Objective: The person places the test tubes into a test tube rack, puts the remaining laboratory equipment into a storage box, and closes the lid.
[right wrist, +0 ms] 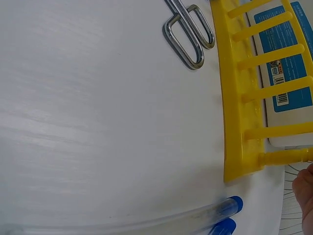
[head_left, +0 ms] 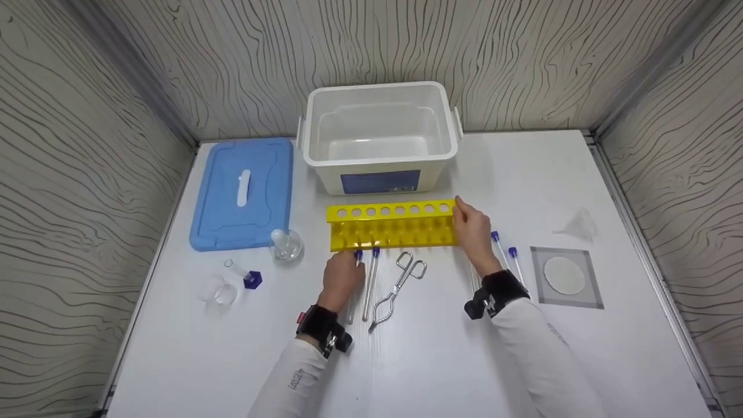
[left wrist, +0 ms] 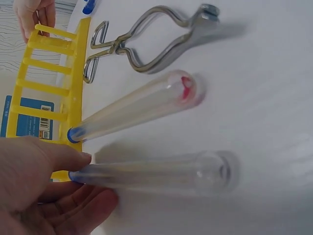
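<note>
A yellow test tube rack point(head_left: 395, 225) stands on the table, with my right hand point(head_left: 473, 232) gripping its right end. My left hand point(head_left: 342, 277) is just in front of the rack's left end. In the left wrist view, its thumb and fingers pinch a clear test tube point(left wrist: 146, 175) near the blue cap. Beside that tube lies a second capped test tube point(left wrist: 134, 105), with a red mark at its rounded end. Metal crucible tongs point(head_left: 396, 287) lie to the right of these tubes. Only part of my right hand point(right wrist: 304, 198) shows in the right wrist view.
Behind the rack stands an open white bin point(head_left: 325, 168); its blue lid point(head_left: 267, 191) lies left. Nearby are a glass flask point(head_left: 287, 248), a purple-based cylinder point(head_left: 252, 280) and a beaker point(head_left: 223, 294). More capped tubes point(head_left: 518, 268), a funnel point(head_left: 580, 225) and a wire gauze point(head_left: 566, 276) lie right.
</note>
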{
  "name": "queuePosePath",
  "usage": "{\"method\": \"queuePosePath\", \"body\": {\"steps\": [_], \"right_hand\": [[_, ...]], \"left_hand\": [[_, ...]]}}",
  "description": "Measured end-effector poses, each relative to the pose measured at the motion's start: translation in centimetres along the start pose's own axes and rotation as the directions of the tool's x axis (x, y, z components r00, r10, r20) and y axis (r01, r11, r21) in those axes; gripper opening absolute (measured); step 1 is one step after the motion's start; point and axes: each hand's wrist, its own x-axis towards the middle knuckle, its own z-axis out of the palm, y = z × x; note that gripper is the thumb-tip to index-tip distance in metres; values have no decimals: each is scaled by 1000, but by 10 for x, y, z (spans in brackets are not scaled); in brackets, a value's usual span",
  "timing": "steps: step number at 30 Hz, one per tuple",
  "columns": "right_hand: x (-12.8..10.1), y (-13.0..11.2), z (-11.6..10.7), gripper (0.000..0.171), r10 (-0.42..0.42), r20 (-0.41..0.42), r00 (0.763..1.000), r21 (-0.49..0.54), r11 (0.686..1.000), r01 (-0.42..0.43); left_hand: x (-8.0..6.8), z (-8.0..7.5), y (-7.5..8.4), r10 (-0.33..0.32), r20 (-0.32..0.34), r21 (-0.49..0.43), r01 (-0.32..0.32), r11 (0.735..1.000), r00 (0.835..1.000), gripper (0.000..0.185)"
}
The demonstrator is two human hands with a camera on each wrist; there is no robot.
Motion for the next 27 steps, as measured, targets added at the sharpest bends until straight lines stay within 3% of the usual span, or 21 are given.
{"method": "queuePosePath", "body": {"steps": [9,17,27], "right_hand": [[1,-2,-2,40,-17,3,1000,12,1000,17],[1,2,0,38,-55,-38,998,-9,998,54],[0,2,0,38,-48,-34,998,-12,999,48]], "left_hand": [[-4,-10,2,-27,4,-3,27,1000,1000,17],[-2,-28,13,-19,6,44,19,999,1000,25],[5,-49,33,-10,13,30,10,1000,1000,30]]}}
